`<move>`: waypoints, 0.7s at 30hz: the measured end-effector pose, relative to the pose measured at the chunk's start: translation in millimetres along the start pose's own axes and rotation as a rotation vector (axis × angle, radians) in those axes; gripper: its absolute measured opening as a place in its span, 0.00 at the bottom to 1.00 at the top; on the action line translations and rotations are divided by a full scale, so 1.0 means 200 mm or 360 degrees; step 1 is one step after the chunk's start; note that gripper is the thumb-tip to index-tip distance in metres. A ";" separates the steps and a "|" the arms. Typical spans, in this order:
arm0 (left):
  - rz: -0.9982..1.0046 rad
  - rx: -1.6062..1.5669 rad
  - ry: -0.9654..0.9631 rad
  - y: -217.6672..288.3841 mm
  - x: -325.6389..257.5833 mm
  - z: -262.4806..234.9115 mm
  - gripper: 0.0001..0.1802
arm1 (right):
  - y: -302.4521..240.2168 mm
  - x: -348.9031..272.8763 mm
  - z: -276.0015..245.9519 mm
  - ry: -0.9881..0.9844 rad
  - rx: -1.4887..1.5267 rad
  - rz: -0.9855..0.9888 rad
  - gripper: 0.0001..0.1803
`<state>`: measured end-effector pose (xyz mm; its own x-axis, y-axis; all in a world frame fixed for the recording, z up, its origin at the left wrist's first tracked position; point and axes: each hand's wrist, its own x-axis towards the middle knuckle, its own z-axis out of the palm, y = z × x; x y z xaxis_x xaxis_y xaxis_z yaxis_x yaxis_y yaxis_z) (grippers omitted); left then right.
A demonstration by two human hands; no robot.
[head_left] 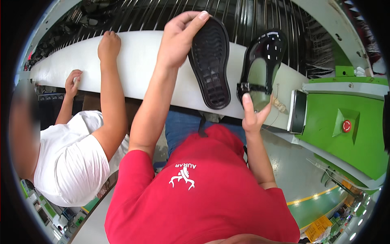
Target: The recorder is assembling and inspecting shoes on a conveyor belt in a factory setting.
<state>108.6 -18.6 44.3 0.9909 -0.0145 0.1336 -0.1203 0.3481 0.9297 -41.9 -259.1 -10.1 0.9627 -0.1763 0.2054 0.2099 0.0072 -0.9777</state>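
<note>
black shoe point(210, 65) within left fingers point(194, 21)

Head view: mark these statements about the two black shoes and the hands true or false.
1. The left hand holds a black shoe sole-up. True.
2. The right hand holds a glossy black strapped shoe by its heel end. True.
3. Both shoes lie flat on the white ledge. False: both are held up in the hands.
4. The round button on the green machine housing is blue. False: it is red.
5. A person in a white shirt rests a hand on the white ledge. True.
</note>
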 end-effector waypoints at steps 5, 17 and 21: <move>0.0026 -0.0011 -0.0208 0.15 -0.10 0.13 0.44 | -0.04 -0.19 -0.01 0.0081 0.0047 -0.0059 0.49; 0.0451 0.0320 -0.0404 0.34 -0.40 0.29 0.47 | -0.19 -0.33 0.05 -0.0415 -0.0042 -0.0443 0.55; 0.0550 0.0286 -0.0422 0.33 -0.45 0.29 0.45 | -0.14 -0.36 0.05 -0.0450 0.0004 -0.0450 0.54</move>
<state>8.5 -49.4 113.6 0.8444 -0.1733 0.5069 -0.4719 0.2073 0.8570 -116.0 -236.9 3.7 0.8758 0.1064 0.4708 0.4735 -0.0005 -0.8808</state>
